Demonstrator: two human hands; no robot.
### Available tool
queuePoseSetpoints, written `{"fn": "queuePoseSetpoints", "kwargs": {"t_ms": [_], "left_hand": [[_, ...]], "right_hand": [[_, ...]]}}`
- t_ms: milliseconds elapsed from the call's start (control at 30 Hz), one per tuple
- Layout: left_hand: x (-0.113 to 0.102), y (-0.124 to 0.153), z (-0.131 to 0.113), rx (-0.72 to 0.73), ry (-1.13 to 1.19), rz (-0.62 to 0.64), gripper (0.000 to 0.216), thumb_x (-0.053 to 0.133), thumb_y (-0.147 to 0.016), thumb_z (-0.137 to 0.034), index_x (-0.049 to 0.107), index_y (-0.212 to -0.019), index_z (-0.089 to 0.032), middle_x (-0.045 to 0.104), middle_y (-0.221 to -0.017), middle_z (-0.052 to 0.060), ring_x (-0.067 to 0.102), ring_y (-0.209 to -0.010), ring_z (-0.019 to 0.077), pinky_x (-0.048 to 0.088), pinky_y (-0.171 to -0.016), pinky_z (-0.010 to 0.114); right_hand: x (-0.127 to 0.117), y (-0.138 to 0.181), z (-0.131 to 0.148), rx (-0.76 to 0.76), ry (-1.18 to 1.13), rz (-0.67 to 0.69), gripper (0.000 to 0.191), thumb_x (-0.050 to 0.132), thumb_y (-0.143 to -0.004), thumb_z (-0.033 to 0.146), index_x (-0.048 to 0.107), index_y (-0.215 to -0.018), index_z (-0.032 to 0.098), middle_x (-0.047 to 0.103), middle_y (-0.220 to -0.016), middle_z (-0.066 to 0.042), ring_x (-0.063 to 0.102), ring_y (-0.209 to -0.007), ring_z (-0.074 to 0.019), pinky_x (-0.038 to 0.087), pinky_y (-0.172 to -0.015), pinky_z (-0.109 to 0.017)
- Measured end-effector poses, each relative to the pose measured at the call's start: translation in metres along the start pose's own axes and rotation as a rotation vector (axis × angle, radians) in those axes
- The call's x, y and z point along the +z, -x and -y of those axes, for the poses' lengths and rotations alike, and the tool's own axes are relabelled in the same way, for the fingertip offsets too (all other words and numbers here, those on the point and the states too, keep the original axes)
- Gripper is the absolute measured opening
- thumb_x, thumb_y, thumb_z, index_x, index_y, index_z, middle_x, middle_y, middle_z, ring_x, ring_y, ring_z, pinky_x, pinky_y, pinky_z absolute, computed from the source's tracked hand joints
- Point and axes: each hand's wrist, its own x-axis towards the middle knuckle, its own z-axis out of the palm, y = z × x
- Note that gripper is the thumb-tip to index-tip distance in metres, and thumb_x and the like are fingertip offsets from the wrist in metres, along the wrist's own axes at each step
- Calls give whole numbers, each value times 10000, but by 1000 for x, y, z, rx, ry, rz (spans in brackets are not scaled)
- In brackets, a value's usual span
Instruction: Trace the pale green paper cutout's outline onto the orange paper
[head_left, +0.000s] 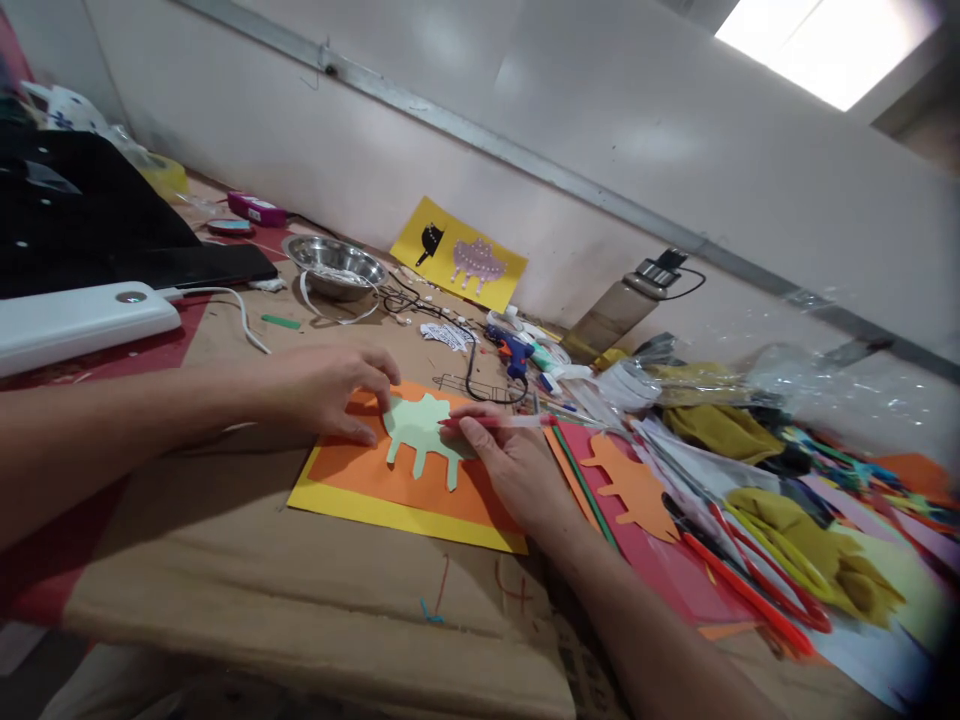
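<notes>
A pale green paper cut-out (421,430) with leg-like tabs lies on an orange sheet (390,475), which sits on a yellow sheet (390,515). My left hand (322,390) presses its fingertips on the cut-out's left edge and the orange sheet, fingers curled down. My right hand (517,465) pinches a pink-red pen (491,422), its tip at the cut-out's right side.
Cardboard (300,590) covers the table. An orange cut-out (634,490) on red paper, red scissors (757,585), yellow cloth (817,545) and clutter lie right. A steel bowl (335,265), blue glue gun (514,350), bottle (619,310), yellow picture card (457,255) stand behind. A white device (75,320) is left.
</notes>
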Motion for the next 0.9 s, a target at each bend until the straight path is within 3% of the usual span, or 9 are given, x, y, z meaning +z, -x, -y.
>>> {"fn": "queuePoseSetpoints", "kwargs": {"t_ms": [133,267,400,600,767,900], "left_hand": [[-7,-1,14,-119,-63,-44,113,716,-848,-302,802,-829,-230,802,-968,40,724,-853,193,513,-770,273],[-1,0,20,-222,-115,-152,156,626,-866,-268,770,-831,-219,790,-840,35,663,-686,169,414,-602,265],[2,1,12,-201,-113,-187,159,615,-869,-245,767,-841,-207,796,-855,43,669,-715,179,431,-639,279],[2,1,5,-71,-38,-151,238,586,-958,-265,815,-997,-218,812,-1063,58,728,-895,185,520,-783,272],[4,-1,13,14,-17,-52,218,630,-911,-204,841,-889,-253,825,-983,28,751,-899,175,548,-837,264],[1,0,18,-27,-51,-52,206,636,-899,-205,835,-856,-236,823,-936,33,746,-840,175,545,-793,268]], "right_hand": [[-1,0,-2,-3,27,-8,372,635,-968,569,767,-995,222,861,-1032,-111,835,-992,-266,669,-894,-405],[-2,0,-2,-9,89,-8,388,614,-979,572,784,-1014,225,862,-1011,-114,834,-1001,-280,674,-863,-399],[-2,0,-1,-22,107,-2,390,591,-986,561,782,-1027,222,862,-1020,-118,831,-1007,-281,672,-867,-402],[-1,1,2,-70,165,-18,343,578,-984,497,786,-979,224,861,-1008,-113,833,-969,-287,670,-831,-400],[-2,2,7,-72,205,13,317,553,-995,458,770,-982,228,859,-989,-105,830,-969,-290,666,-839,-412],[-3,3,9,-70,225,35,318,546,-997,463,754,-976,223,858,-982,-109,832,-955,-282,665,-823,-393]]}}
